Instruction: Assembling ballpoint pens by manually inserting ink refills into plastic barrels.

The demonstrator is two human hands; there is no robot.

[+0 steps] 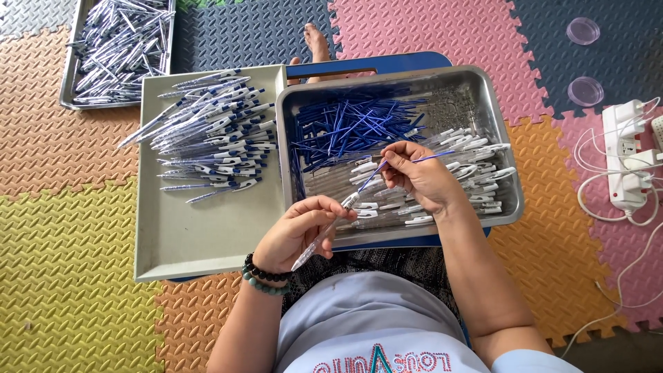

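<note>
My left hand (300, 231) is pinching a clear pen barrel (324, 231) around its middle, tip pointing down toward me, open end tilted up to the right. My right hand (418, 176) has its fingers pressed together on a thin blue refill (373, 176), whose lower end sits right at the barrel's mouth; a second blue refill (434, 157) sticks out of the same hand to the right.

Both hands hover over the near part of a steel tray (501, 138) on my lap. Far left inside it is a heap of loose blue refills (345, 124), and white clip caps (476, 169) are piled on the right.

Touching its left side is a grey tray (200, 235) with assembled pens (214, 138) stacked at its far end. Another metal tray of pens (117, 48) sits far left on the foam floor mats (69, 262). A white power strip (625, 159) lies off to the right.
</note>
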